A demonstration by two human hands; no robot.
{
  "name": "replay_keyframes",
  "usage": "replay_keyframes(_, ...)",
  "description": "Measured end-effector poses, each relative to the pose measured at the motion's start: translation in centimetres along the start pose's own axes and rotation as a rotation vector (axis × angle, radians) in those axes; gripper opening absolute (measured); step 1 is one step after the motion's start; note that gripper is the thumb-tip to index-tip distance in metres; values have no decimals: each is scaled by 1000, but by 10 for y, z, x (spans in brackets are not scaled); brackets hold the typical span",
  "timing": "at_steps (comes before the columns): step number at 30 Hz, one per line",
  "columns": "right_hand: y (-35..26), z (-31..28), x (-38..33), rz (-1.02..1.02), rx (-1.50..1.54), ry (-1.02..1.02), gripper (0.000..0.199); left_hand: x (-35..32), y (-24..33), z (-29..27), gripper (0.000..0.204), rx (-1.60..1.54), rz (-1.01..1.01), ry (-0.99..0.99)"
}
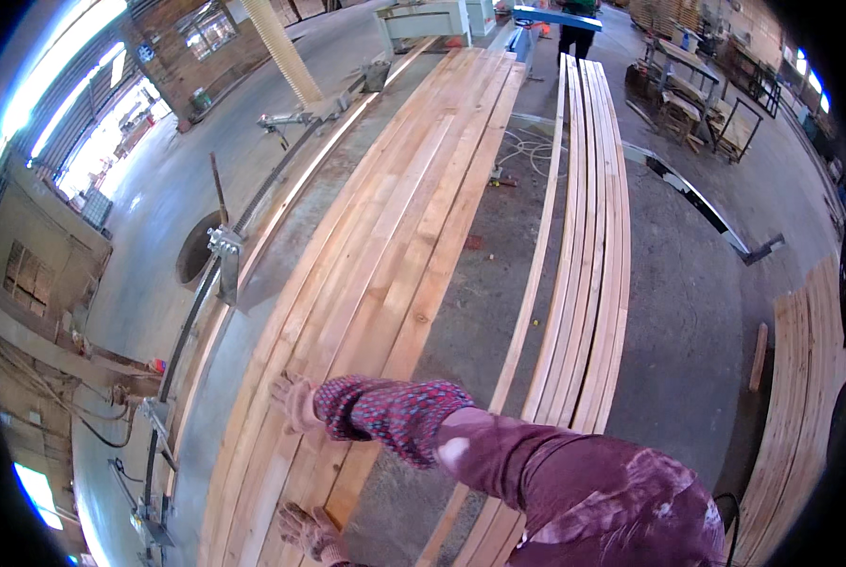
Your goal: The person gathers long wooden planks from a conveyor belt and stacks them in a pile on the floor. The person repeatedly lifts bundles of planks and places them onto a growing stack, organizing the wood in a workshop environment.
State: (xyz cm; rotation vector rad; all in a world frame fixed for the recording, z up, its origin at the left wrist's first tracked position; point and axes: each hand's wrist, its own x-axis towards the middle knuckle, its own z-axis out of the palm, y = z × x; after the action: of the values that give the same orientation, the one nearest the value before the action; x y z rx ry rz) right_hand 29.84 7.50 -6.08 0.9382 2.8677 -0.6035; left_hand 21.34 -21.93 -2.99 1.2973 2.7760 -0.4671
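Observation:
Long planks (385,227) of pale wood lie side by side on a metal table. My right hand (295,402), gloved and with a patterned sleeve cover above the wrist, reaches across from the right. It lies flat on the planks, fingers apart. Closer to the lower edge, my left hand (310,531), also gloved, rests on the same planks near their right side, its fingers spread. Neither hand is wrapped around anything. Only a little of the left forearm shows.
Narrow strips (593,236) run lengthwise to the right of the planks. Clamp fittings (224,250) line the table's left side. A plank stack (792,406) lies at the lower right. At the far end are a machine (423,21) and a person in dark trousers (577,40).

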Motion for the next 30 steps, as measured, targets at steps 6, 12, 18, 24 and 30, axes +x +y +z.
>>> replay_keyframes(6,-118,44,-94,-840,-121,3,27,-54,-81,103,69,-94,-193,296)
replay_keyframes(12,-33,31,-173,-527,-242,107,92,-156,42,-23,79,-382,-127,28)
replay_keyframes(18,-47,12,-205,-477,-475,40,99,-191,25,3,80,-992,-297,126)
replay_keyframes(24,15,63,-170,-608,-732,469,88,-165,-38,48,82,-1590,-629,178)
replay_keyframes(30,22,60,-171,-569,-688,388,88,-161,-104,59,74,-1146,-322,6)
